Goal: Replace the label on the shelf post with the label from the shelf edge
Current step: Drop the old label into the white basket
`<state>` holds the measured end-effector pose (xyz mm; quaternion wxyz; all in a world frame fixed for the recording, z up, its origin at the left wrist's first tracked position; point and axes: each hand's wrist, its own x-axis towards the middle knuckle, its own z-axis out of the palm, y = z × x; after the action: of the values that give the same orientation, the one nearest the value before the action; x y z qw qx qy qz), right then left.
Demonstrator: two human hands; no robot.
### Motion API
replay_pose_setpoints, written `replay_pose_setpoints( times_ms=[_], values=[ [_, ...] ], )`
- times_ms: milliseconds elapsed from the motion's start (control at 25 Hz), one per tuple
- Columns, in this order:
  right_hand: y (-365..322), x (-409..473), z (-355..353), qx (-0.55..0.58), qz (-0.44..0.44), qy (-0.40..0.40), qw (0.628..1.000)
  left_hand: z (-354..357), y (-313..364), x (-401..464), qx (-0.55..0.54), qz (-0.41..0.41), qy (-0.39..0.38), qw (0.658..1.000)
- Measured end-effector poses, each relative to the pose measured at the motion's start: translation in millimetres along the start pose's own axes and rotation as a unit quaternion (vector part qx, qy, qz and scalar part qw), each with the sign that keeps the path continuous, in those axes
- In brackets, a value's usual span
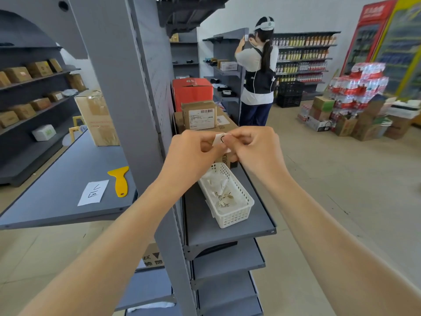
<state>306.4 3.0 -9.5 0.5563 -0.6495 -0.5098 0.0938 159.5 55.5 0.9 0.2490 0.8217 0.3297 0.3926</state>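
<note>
A small white label (220,140) with a black curved mark is pinched between my left hand (196,153) and my right hand (252,147). Both hands meet in front of the grey shelf post (127,110), above a white plastic basket (237,215). Crumpled bits of paper with black marks lie inside the basket. A second white label (93,192) with handwritten marks lies flat on the grey shelf (57,179) to the left of the post. Beside it rests a yellow plastic scraper (120,180).
Cardboard boxes (200,115) and a red box (192,91) stand on the shelf behind the basket. A taped carton (98,119) sits at the back of the left shelf. Another person (257,71) works at a far shelf. Stacked bottle packs (357,87) stand at right.
</note>
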Motion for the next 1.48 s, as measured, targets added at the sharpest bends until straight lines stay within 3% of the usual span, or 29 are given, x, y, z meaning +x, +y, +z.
replay_pose_setpoints(
  times_ms=[160,360,520,760,920,1120,1320,1480],
  values=[
    [24.6,9.5,-3.3,-0.039,0.041,-0.017,0.998,20.2,-16.0,7.1,-0.052,-0.048,0.019,0.997],
    [82.7,19.9,19.6,-0.073,0.124,-0.061,0.988,69.5,-51.6,14.2,0.078,-0.083,-0.016,0.993],
    [132.4,18.8,35.9,-0.111,0.159,-0.1,0.976,103.1,-81.5,14.2,0.2,-0.067,-0.101,0.972],
    [176.7,14.0,45.1,-0.134,0.207,-0.131,0.96,122.3,-101.7,15.6,0.266,-0.098,-0.131,0.95],
    [165.0,16.7,41.0,-0.163,0.162,-0.148,0.962,120.7,-101.7,15.0,0.273,-0.088,-0.103,0.952],
    [110.7,18.3,18.7,-0.134,0.053,-0.098,0.985,96.4,-63.1,8.9,0.233,-0.011,-0.009,0.972],
    [42.4,14.0,-6.0,-0.052,-0.055,-0.032,0.997,37.5,-18.1,-24.2,0.158,0.113,0.097,0.976],
    [-8.7,-5.8,11.1,0.005,-0.128,0.005,0.992,-25.8,-8.2,-47.9,0.106,0.137,0.182,0.968]
  ],
)
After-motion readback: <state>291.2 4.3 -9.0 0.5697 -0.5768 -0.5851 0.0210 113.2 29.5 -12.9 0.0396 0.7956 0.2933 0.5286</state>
